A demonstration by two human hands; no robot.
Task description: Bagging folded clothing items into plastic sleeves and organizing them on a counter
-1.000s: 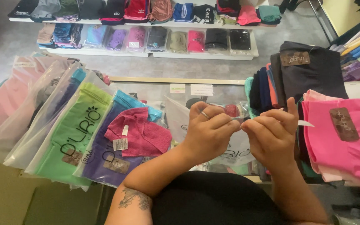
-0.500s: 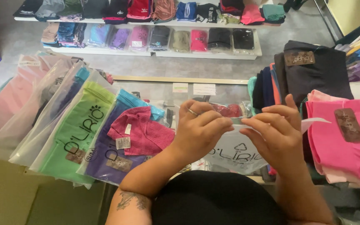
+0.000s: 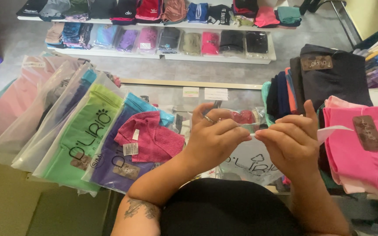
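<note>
Pinched bag (image 3: 246, 144) top between left hand (image 3: 213, 140) and right hand (image 3: 290, 142), probably sealing; pink cloth (image 3: 152, 137) left.

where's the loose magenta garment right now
The magenta garment lies unbagged on the fanned bagged clothes, left of centre in the head view, just left of the left hand.

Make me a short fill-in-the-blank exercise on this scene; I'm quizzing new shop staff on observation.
1. Both hands, left hand and right hand, pinch the top edge of a clear ____ bag.
2. The loose garment lying on the bagged clothes is ____ in colour.
3. A ring sits on the ____ hand.

Missing words: plastic; pink; left
</note>
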